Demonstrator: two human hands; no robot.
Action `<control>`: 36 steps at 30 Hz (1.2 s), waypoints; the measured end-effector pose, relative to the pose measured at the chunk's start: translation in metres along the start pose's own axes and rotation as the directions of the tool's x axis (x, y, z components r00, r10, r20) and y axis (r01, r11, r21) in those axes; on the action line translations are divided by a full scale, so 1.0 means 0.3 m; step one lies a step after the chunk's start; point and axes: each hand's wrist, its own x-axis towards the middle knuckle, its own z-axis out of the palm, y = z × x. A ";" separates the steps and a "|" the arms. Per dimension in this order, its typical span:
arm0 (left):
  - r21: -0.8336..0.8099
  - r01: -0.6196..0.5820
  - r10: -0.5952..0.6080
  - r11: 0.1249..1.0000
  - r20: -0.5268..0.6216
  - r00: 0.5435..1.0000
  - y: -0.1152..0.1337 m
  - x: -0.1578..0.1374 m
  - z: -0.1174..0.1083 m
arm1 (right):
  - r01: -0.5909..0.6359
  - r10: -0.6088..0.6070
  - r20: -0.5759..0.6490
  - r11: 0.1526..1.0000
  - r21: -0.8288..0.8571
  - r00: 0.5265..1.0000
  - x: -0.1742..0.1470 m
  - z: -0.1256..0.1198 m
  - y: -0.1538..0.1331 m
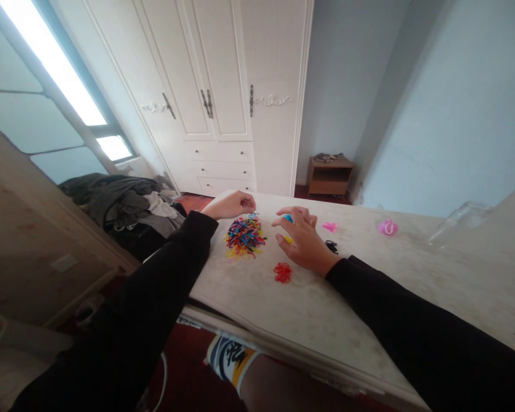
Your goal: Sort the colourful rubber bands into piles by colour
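Observation:
A mixed heap of small coloured elastic bands [245,236] lies on the pale tabletop. At its far edge is my left hand [235,205], its fingers curled together. A few bluish bands [254,214] show just below those fingertips; whether any is pinched is hidden. To the right of the heap, my right hand [301,237] hovers with fingers spread and nothing visible in them. Under and beside it are blue bands [288,218] and yellow bands [288,240], both partly covered. Black bands [331,246] sit by its wrist, and red bands [282,272] lie nearer me.
Farther right on the table [395,274] are pink bands [329,227], a pink-purple bundle [387,228] and a clear container [459,224]. Behind stand a white wardrobe [223,68] and a small brown cabinet [330,176]. Dark clothes [111,200] are heaped at left.

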 end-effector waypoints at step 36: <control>-0.376 -0.055 0.076 0.925 0.041 0.996 0.246 -0.038 0.124 | -0.133 0.125 -0.159 0.990 -0.044 0.979 0.017 0.000 0.027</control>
